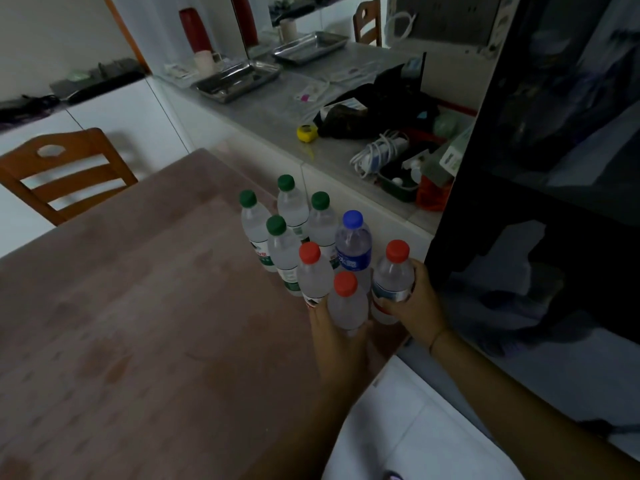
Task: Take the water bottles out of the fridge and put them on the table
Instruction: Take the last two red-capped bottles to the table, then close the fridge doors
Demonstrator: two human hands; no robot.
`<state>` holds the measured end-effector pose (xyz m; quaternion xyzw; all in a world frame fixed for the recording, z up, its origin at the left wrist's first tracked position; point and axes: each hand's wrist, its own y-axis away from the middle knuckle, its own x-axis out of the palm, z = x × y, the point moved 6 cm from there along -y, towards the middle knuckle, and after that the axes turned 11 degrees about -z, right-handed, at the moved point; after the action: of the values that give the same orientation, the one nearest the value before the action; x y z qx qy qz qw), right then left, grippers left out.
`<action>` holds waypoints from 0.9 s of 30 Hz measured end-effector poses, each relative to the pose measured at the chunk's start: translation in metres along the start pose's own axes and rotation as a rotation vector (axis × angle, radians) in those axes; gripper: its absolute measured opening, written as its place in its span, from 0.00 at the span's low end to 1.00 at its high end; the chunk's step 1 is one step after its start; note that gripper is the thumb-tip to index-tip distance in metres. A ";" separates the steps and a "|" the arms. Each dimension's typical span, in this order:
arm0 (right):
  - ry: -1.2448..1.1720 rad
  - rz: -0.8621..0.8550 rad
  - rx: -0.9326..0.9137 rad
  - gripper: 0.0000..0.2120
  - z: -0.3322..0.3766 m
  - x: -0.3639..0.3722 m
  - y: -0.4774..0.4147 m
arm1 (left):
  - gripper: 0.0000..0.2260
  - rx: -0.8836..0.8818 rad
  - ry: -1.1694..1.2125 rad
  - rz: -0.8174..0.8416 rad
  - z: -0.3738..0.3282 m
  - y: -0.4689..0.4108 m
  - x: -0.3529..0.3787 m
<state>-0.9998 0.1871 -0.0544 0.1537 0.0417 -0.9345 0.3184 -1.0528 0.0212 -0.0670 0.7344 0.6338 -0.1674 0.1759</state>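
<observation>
Several clear water bottles stand clustered at the right edge of the brown table: several green-capped ones at the back, a blue-capped one and three red-capped ones in front. My left hand is wrapped around the base of the nearest red-capped bottle, with a finger against the red-capped bottle to its left. My right hand grips the third red-capped bottle at the table's corner. The dark glossy fridge stands shut, directly right of my right hand.
A wooden chair stands at the table's far left. Behind the table, a grey counter carries metal trays, a yellow tape measure, a coiled power strip and a dark bag. White floor tiles show below.
</observation>
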 end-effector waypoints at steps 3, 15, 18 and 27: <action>-0.011 -0.019 -0.005 0.42 0.003 -0.006 0.005 | 0.23 -0.004 0.005 0.033 0.000 0.000 0.003; 0.215 -0.350 -0.066 0.45 0.008 -0.086 0.097 | 0.35 0.198 -0.154 0.188 0.047 0.024 -0.005; 0.268 -0.448 -0.073 0.45 0.008 -0.106 0.140 | 0.34 0.314 -0.179 0.273 0.026 0.064 -0.037; 0.358 -0.695 -0.027 0.41 0.040 -0.160 0.292 | 0.34 0.700 -0.178 0.517 -0.040 0.139 -0.079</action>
<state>-0.7130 0.0411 0.0393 0.2870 0.1584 -0.9444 -0.0275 -0.9251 -0.0474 0.0121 0.8668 0.3167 -0.3850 0.0064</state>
